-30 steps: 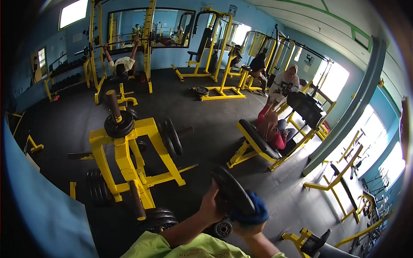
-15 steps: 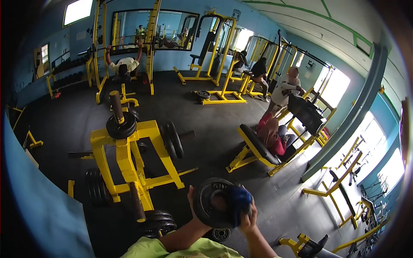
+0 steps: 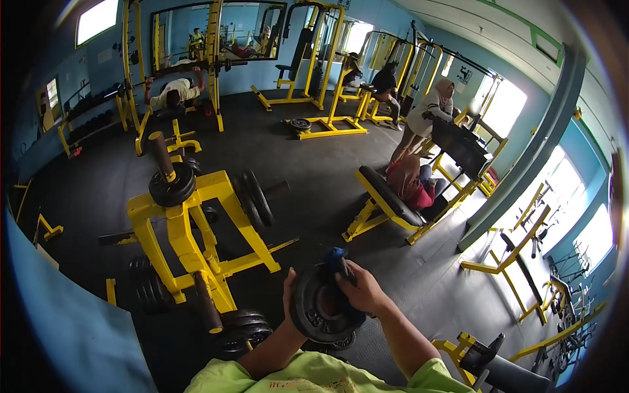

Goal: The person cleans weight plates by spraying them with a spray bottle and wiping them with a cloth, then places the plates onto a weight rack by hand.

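Bracing the weight plate [image 3: 304, 311], near and right of the yellow rack [image 3: 192, 242], the left hand [image 3: 287, 300] grips its left rim, fingers partly hidden. The right hand [image 3: 365, 293] clasps the blue cloth [image 3: 336, 255] against the far-right rim, apparently for balanced support.

Gym room. Walls [image 3: 72, 295] blue; on the far one, a wide mirror [image 3: 257, 29] in a dark frame. Floor [image 3: 262, 147] black, greyer with sheen toward the right. Ceiling [image 3: 472, 26] whitish, green trim. Grey-blue pillar [image 3: 524, 155] on the right. Small bright window [image 3: 98, 21] high at far left; larger windows [image 3: 567, 178] glaring along the right. Yellow plate rack [image 3: 187, 243], near left; black-padded bench [image 3: 377, 184], centre right; dumbbell rack [image 3: 97, 124], far left; tall machines [image 3: 303, 47] along the far wall.
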The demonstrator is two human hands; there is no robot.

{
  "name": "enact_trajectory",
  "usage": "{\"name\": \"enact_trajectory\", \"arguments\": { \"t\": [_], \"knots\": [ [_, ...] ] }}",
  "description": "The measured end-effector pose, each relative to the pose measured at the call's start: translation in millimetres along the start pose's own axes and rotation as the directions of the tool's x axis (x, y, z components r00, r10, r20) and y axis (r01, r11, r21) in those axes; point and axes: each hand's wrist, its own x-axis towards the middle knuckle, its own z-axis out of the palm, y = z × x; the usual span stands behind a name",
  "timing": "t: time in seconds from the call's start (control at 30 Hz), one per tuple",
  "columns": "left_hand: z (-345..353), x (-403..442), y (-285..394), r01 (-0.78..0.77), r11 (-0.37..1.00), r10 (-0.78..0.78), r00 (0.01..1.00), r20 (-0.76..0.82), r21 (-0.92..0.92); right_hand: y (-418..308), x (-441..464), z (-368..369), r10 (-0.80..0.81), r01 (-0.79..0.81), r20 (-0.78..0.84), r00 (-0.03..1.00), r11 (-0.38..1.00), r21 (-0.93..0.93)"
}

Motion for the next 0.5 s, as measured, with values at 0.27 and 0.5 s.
{"name": "enact_trajectory", "arguments": {
  "t": [0.27,0.5],
  "knots": [
    [-33.2,-6.3,-6.2,-0.031,0.985,0.046,0.995,0.091,-0.167,-18.0,19.6,37.4,-0.244,0.226,-0.043,0.969,0.941,-0.254],
    [-51.4,-19.9,-10.2,-0.03,0.999,0.031,0.999,0.041,-0.039,-16.3,25.8,33.9,0.006,0.054,0.281,0.96,0.978,-0.203]
  ]
}}
